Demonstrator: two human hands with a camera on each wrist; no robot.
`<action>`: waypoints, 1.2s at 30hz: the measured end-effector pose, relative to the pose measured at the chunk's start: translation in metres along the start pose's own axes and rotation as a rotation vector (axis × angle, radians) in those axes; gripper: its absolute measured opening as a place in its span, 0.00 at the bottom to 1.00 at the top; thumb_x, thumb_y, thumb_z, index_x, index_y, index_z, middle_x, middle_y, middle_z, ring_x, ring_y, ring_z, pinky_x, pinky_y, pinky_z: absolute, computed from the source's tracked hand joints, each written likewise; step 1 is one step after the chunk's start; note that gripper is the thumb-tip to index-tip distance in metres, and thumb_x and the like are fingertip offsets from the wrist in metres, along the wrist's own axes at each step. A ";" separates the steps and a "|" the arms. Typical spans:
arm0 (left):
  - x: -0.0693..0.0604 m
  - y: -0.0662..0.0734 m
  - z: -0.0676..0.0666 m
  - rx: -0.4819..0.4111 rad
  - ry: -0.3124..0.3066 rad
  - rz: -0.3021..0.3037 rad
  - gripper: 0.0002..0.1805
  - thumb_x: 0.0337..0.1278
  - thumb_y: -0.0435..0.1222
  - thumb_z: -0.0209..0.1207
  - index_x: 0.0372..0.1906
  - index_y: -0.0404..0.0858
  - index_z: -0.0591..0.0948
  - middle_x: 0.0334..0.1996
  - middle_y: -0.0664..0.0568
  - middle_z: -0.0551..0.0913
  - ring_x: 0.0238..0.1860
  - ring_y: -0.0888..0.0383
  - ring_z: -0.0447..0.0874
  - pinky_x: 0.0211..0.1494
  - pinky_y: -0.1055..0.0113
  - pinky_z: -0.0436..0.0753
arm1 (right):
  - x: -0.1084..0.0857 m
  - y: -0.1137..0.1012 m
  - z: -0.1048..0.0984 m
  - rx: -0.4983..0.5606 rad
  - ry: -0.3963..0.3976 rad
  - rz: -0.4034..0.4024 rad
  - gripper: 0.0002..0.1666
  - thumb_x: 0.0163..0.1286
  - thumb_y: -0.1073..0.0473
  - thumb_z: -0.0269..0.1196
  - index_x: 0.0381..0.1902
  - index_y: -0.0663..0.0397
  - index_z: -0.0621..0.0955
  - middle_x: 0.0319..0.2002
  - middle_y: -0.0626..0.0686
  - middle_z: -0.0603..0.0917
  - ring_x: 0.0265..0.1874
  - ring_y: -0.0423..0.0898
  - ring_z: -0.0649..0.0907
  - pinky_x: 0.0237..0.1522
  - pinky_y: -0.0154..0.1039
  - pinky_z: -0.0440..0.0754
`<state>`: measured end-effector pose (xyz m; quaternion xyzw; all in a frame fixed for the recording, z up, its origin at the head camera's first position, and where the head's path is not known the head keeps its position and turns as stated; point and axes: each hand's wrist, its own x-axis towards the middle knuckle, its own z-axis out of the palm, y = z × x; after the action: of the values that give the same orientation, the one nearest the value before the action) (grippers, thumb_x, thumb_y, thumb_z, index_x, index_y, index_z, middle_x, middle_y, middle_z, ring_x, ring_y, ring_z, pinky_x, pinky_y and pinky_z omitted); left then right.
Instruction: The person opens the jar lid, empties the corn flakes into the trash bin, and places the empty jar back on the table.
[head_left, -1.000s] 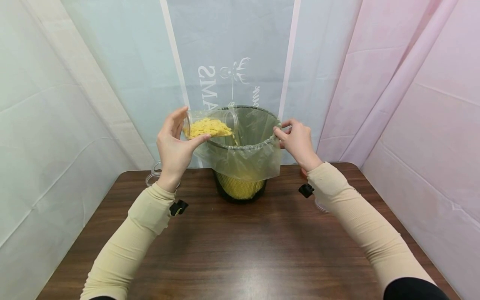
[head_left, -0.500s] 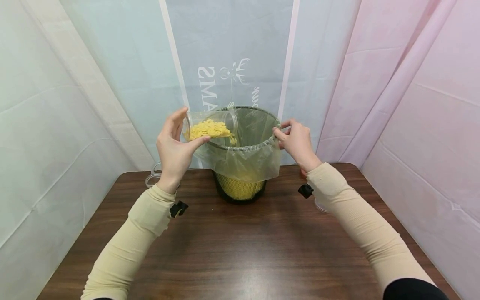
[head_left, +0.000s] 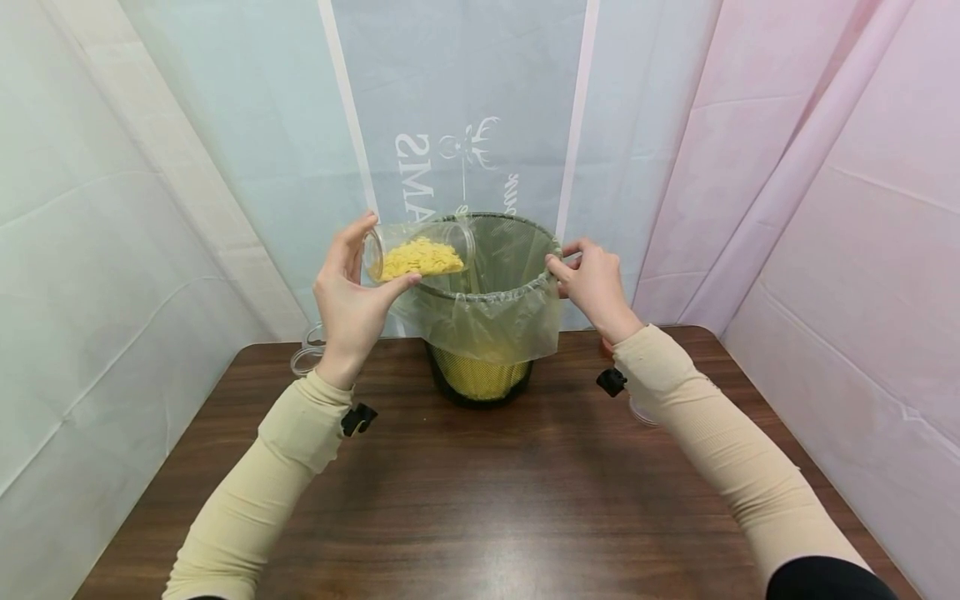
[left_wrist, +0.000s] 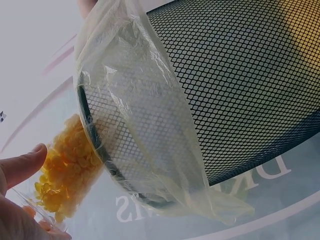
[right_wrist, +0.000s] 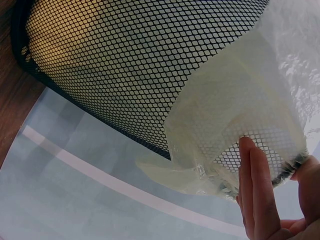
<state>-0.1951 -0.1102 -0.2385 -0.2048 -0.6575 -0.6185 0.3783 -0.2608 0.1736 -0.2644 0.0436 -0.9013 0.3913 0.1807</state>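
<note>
A clear plastic jar (head_left: 450, 235) lies on its side in my left hand (head_left: 349, 304), its mouth over the rim of a black mesh bin (head_left: 480, 392). My thumb is under the jar and my fingers are at its base. Yellow flakes (head_left: 422, 258) lie along the jar's lower side; the left wrist view shows them as a thick pile (left_wrist: 70, 167). A translucent bag (head_left: 487, 325) lines the bin and folds over its rim. On the far side, my right hand (head_left: 596, 279) pinches the bagged rim between thumb and fingers. More yellow shows through the bin's lower mesh.
Clear round lids (head_left: 306, 360) lie on the wooden table (head_left: 480, 492) by my left wrist. A red item (head_left: 607, 346) and a clear round edge (head_left: 643, 412) are partly hidden by my right arm. Fabric curtains (head_left: 247, 125) surround the table.
Half a second ago some flakes were dropping from the jar's mouth into the bin; now none are seen falling. The jar's base shows more bare space. My right hand stays put.
</note>
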 end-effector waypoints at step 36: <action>0.006 0.010 0.002 0.165 0.033 -0.040 0.39 0.28 0.25 0.76 0.58 0.33 0.77 0.57 0.43 0.79 0.57 0.54 0.78 0.64 0.68 0.72 | 0.000 -0.001 0.001 -0.016 -0.025 0.021 0.24 0.69 0.45 0.56 0.51 0.59 0.75 0.34 0.59 0.86 0.22 0.44 0.86 0.31 0.45 0.83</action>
<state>-0.1920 -0.1083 -0.2273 -0.1493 -0.7040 -0.5729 0.3922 -0.2612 0.1728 -0.2643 0.0375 -0.9069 0.3856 0.1658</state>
